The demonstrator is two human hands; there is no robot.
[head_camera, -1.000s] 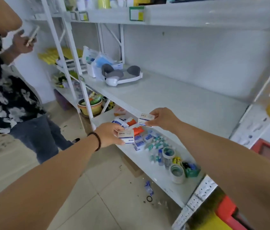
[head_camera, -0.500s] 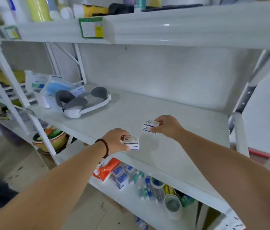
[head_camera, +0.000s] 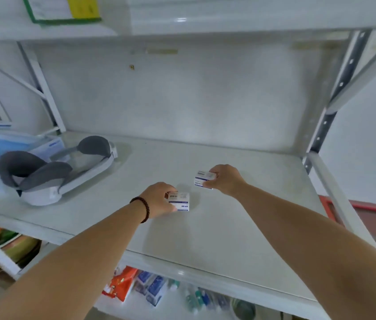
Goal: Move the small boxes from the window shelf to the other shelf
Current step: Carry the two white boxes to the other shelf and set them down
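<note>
— White shelf (head_camera: 240, 222)?
— Headset (head_camera: 50, 174) at nine o'clock. Left hand (head_camera: 159, 200) fingers pinch a box (head_camera: 180, 201) at centre.
— Right hand (head_camera: 225, 180)?
— Fingers closed on another box (head_camera: 203, 180), one o'clock of the first.

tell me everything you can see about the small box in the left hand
The small box is a white carton, cardboard by its look, with dark print on top and a blue strip along its lower edge. The left hand has it in a grip from its left side, flat and low over the grey shelf; whether it touches the shelf is unclear.
</note>
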